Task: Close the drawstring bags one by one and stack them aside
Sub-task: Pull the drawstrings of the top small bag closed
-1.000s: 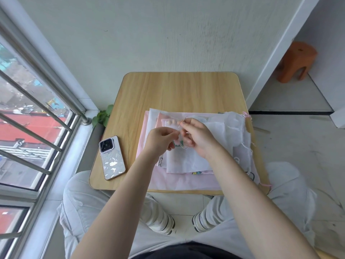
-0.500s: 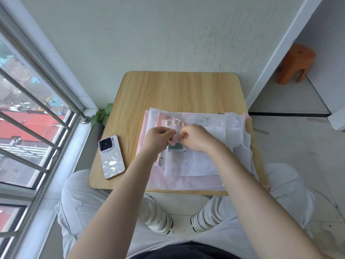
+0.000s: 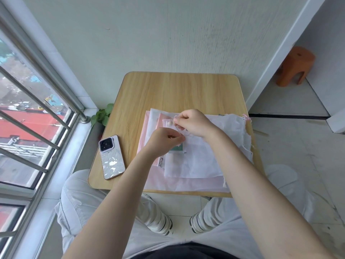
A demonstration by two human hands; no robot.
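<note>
A pile of flat white and pink drawstring bags (image 3: 194,163) lies on the near right part of a small wooden table (image 3: 177,90). On top sits a small bag with a green print (image 3: 176,148), mostly hidden by my hands. My left hand (image 3: 164,140) pinches a thin drawstring just above that small bag. My right hand (image 3: 192,122) is farther back and pinches the other end of the string, which runs taut between both hands. A crumpled white bag (image 3: 235,126) lies at the pile's right edge.
A phone (image 3: 111,157) in a glossy case lies on the table's near left corner. A window with metal bars (image 3: 37,113) is at the left, a small plant (image 3: 102,114) beside the table. An orange stool (image 3: 295,66) stands at the far right. My knees are under the table.
My hands were together over the small bag. Now the right hand has moved back and up while the left stays low, drawing the string out between them.
</note>
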